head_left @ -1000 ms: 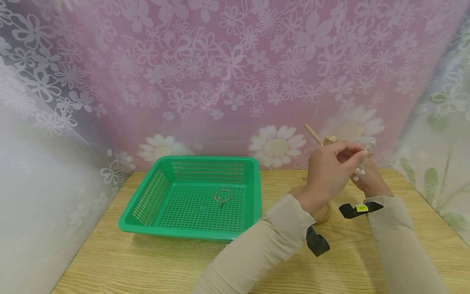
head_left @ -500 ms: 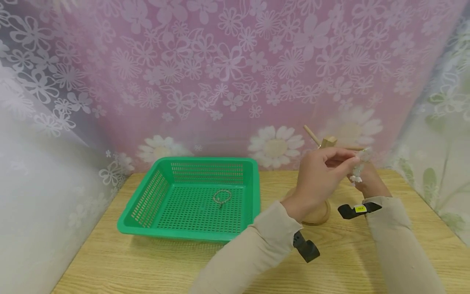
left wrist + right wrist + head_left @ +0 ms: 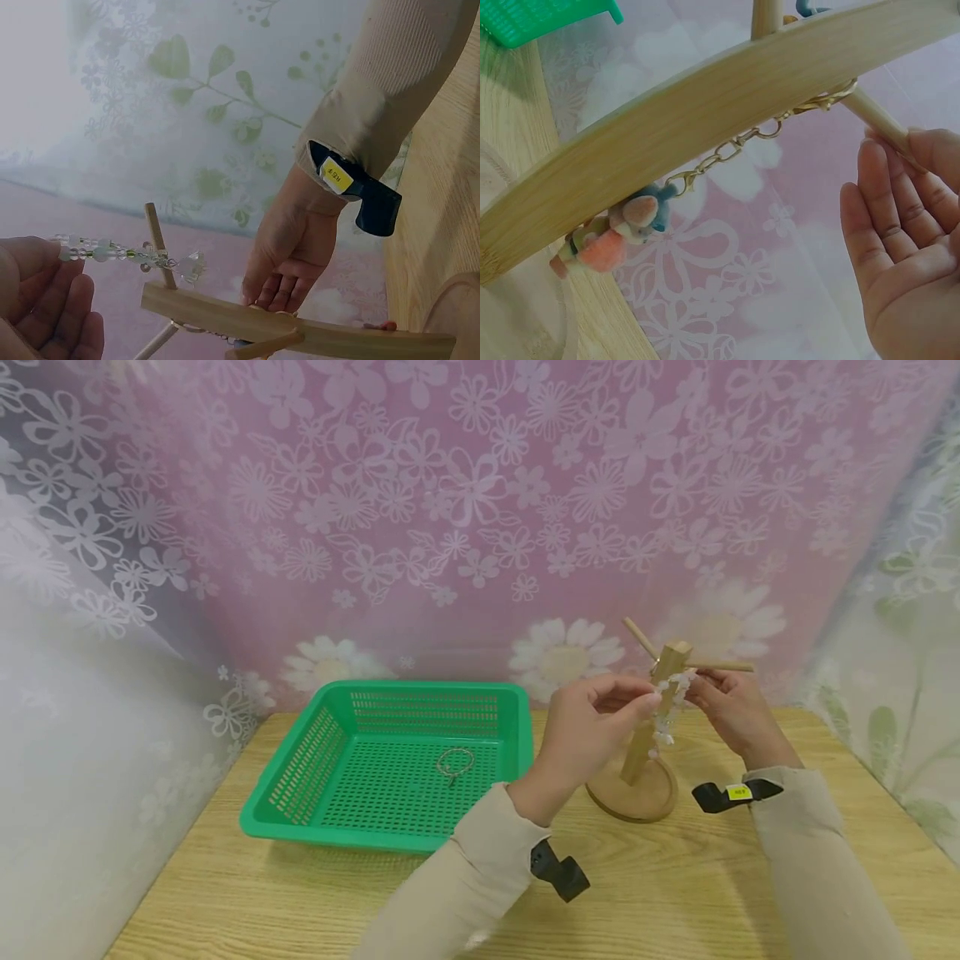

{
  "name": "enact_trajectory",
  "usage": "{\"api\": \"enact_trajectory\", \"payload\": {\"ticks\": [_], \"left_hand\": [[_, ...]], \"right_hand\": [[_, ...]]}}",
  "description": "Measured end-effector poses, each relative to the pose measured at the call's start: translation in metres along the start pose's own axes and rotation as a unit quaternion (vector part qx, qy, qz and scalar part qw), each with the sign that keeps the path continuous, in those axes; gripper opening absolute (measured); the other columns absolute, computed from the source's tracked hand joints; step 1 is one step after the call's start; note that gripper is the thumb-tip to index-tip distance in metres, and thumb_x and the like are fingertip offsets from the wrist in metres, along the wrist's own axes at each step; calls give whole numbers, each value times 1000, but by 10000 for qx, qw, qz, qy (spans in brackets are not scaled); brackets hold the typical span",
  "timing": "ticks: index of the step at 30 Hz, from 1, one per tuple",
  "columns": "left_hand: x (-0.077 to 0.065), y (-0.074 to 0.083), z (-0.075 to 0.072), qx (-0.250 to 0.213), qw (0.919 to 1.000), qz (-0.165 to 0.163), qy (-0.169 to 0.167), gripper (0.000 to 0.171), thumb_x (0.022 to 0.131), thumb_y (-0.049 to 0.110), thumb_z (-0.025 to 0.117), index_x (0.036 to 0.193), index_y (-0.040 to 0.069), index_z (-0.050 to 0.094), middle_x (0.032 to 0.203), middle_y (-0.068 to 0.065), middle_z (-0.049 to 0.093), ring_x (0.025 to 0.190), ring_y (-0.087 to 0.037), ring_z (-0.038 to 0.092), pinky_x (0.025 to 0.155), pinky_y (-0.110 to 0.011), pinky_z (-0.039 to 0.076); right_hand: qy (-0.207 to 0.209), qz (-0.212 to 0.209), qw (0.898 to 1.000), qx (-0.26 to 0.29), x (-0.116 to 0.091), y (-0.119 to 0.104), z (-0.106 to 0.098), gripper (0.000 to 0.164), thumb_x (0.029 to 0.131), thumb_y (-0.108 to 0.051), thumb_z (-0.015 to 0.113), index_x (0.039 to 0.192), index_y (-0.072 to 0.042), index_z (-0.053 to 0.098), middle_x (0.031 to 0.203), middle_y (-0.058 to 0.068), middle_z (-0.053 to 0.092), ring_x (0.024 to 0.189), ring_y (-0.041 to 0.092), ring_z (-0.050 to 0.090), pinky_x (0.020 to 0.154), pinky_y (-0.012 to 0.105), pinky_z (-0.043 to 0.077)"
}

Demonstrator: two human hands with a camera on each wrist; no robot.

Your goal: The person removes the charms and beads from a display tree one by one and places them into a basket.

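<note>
Left hand (image 3: 577, 739) pinches a clear-beaded bracelet (image 3: 101, 253) at one end, the rest dangling between the hands; right hand (image 3: 738, 714) pinches a peg (image 3: 876, 118), presumably steadying the wooden stand (image 3: 637, 758) between them.

Desk (image 3: 225, 893): light wood grain, streaks running roughly side to side. Green plastic basket (image 3: 390, 841), slotted walls, gridded floor, at the desk's back left corner, its far rim near the back edge. Inside, on the floor toward the right wall: a thin ring-shaped bracelet (image 3: 452, 772), small dark dangle. Pink cloth (image 3: 480, 585) behind the back edge, white flower outlines above, large daisies (image 3: 567, 658) low. Left edge: pale panel (image 3: 90, 760). Right edge: whitish panel (image 3: 900, 635), green leaves printed.
</note>
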State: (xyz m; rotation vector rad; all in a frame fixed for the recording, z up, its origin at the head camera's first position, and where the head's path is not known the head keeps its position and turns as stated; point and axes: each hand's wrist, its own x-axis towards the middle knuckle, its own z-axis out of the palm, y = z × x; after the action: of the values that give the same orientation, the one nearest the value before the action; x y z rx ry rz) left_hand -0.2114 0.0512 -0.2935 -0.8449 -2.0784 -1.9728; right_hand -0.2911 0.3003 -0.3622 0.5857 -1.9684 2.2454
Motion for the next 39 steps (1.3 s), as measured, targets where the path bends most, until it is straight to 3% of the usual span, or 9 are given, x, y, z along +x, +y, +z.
{"api": "enact_trajectory", "payload": {"ticks": [4,12,21,27,30,33,39], "left_hand": [[-5,-1,-17,46,9999,67,120,16,88,18,69,98,7,73,94,-4,71,81,-4,65,76,-21,52],[-26,-13,-60,679,9969,10,404,16,88,24,69,97,11,73,93,0,71,82,-7,64,79,-26,52],[-44,-32,-100,900,9931,-338,675,14,88,23,68,97,13,73,89,0,70,80,-14,63,74,-32,51],[-47,-39,-119,985,9900,-573,826,15,88,20,69,96,8,73,88,-2,69,79,-24,63,67,-30,50],[-48,-39,-127,937,9888,-781,863,12,88,19,69,96,11,73,91,-4,69,85,-25,63,72,-32,52],[-49,-40,-134,938,9864,-1049,853,13,88,21,68,97,13,73,96,-4,69,90,-22,64,77,-34,52],[-49,-43,-145,1065,9833,-1254,778,16,89,23,68,100,12,72,97,-5,70,93,-21,63,82,-37,51]], "right_hand": [[113,58,9998,-131,1,0,4,15,97,-10,52,107,-11,63,99,-4,70,87,7,65,83,13,48],[277,272,9980,-493,-3,-2,6,13,96,-14,54,108,-8,57,98,-6,65,88,5,62,83,10,46],[480,178,9938,-988,-8,-3,6,19,96,-21,54,111,-9,58,95,-6,63,90,4,61,82,10,46],[733,129,9927,-946,-15,-3,4,18,96,-17,55,112,-12,58,100,-9,63,93,1,61,81,9,47],[778,-10,9961,-425,-21,-2,3,16,96,-10,54,110,-10,60,100,-7,65,92,2,62,81,11,48],[863,-82,9956,-366,-27,-3,2,15,95,-9,55,108,-11,62,97,-6,66,89,2,63,79,11,48],[1118,-51,9890,-964,-36,-8,6,15,94,-13,59,108,-12,62,89,-8,66,84,2,62,77,10,48]]}}
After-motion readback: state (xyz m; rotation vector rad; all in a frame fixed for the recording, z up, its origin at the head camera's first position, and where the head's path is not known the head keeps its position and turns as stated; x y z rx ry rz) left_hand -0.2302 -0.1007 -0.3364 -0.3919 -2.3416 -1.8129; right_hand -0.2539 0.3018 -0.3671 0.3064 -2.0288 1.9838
